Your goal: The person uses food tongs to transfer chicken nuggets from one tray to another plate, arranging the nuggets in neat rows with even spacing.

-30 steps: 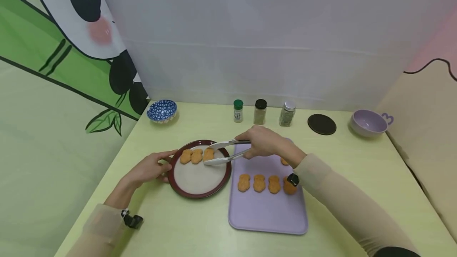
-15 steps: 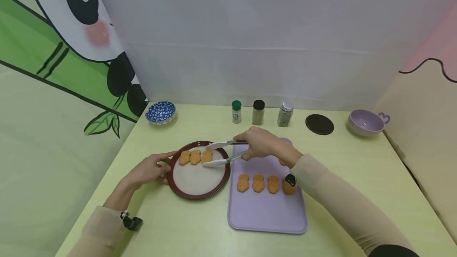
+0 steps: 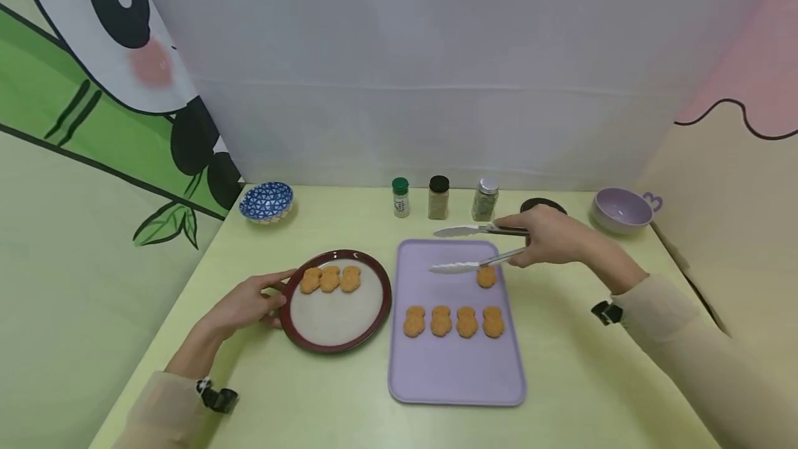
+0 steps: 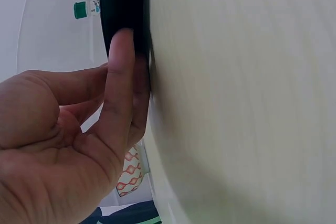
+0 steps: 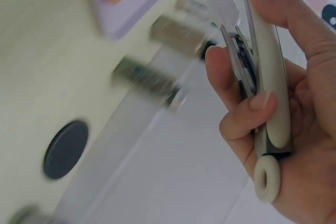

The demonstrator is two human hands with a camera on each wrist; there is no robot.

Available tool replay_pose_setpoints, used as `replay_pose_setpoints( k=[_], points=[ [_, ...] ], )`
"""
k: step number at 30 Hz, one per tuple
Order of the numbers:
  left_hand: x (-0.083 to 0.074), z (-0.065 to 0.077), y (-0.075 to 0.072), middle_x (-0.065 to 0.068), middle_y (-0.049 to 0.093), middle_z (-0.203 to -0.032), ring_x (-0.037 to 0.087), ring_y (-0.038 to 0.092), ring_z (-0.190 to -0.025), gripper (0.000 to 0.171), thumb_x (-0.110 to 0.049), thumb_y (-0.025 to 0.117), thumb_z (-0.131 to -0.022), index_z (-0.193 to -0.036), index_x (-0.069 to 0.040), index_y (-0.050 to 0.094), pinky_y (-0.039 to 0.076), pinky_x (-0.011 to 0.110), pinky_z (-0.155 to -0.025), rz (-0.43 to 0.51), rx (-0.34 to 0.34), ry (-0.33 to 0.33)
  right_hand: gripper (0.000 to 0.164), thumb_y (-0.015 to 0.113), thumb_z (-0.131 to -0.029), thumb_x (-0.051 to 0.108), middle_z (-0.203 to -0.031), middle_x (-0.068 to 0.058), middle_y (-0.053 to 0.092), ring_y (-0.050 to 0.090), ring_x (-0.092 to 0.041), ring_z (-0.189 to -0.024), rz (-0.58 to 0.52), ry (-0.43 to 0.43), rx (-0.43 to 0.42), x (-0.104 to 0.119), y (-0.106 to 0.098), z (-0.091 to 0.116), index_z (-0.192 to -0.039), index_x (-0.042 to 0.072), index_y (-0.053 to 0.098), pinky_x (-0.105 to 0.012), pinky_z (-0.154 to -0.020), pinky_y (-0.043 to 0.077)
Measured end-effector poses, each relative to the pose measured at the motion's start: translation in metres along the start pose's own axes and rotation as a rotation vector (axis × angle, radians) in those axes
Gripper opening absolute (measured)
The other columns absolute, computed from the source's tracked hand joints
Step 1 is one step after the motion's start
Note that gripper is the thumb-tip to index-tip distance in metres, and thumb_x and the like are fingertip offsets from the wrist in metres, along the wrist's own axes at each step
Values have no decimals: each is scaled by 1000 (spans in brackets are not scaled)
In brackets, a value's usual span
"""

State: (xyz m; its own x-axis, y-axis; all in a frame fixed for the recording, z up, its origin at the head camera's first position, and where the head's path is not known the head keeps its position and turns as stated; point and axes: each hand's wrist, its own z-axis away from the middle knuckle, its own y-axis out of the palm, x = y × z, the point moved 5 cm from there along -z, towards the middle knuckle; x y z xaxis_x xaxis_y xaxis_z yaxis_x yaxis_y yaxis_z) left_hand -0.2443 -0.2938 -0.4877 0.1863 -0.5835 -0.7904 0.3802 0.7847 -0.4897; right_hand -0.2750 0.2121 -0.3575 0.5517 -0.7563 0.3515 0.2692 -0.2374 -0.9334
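My left hand (image 3: 249, 307) holds the left rim of a round plate (image 3: 337, 348) with a dark red-brown border; in the left wrist view its thumb and fingers (image 4: 122, 59) meet the plate's edge. Three brown, bumpy cookie-like pieces (image 3: 329, 279) lie in a row on the plate. My right hand (image 3: 551, 234) grips a pair of tongs (image 3: 464, 267) with pale handles and white tips. The tongs' arms are spread above the upper part of a lilac tray (image 3: 458, 373), with nothing between them. A similar piece (image 3: 486, 277) lies near the lower tong arm, and several more (image 3: 440, 321) form a row on the tray.
Along the back stand a green-capped shaker (image 3: 400, 198), a black-capped jar (image 3: 438, 198) and a silver-capped jar (image 3: 485, 199). A blue patterned bowl (image 3: 267, 201) sits back left. A black disc (image 3: 544, 204) and a purple handled bowl (image 3: 622, 210) are back right.
My right hand has moved right with the tongs, from the plate to above the tray, leaving the third piece on the plate. The tongs have spread wider. My left hand stays at the plate.
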Motion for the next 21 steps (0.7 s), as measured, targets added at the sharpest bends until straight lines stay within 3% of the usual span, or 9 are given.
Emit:
replay_pose_setpoints(
  k=[4, 9, 21],
  points=[
    [-1, 2, -1, 20, 55, -115, 27, 64, -68, 56, -2, 51, -92, -144, -19, 40, 53, 36, -61, 3, -1, 6, 63, 78, -74, 26, -56, 10, 42, 38, -2, -47, 1, 48, 26, -31, -2, 30, -131, 11, 57, -24, -46, 37],
    [-4, 2, 0, 20, 54, -116, 27, 63, -67, 56, -1, 51, -92, -145, -18, 40, 53, 36, -60, -7, 8, 4, 60, 78, -71, 23, -52, 13, 34, 33, -1, -45, 15, 33, 30, -49, 0, 51, -127, 10, 60, -22, -43, 33],
    [-2, 3, 1, 20, 55, -112, 27, 63, -66, 56, 0, 50, -93, -144, -18, 40, 53, 35, -59, 6, 4, -1, 59, 78, -69, 24, -58, 11, 40, 34, -2, -48, 71, 43, 50, -61, 11, 50, -125, 14, 63, -23, -45, 35]
  ],
)
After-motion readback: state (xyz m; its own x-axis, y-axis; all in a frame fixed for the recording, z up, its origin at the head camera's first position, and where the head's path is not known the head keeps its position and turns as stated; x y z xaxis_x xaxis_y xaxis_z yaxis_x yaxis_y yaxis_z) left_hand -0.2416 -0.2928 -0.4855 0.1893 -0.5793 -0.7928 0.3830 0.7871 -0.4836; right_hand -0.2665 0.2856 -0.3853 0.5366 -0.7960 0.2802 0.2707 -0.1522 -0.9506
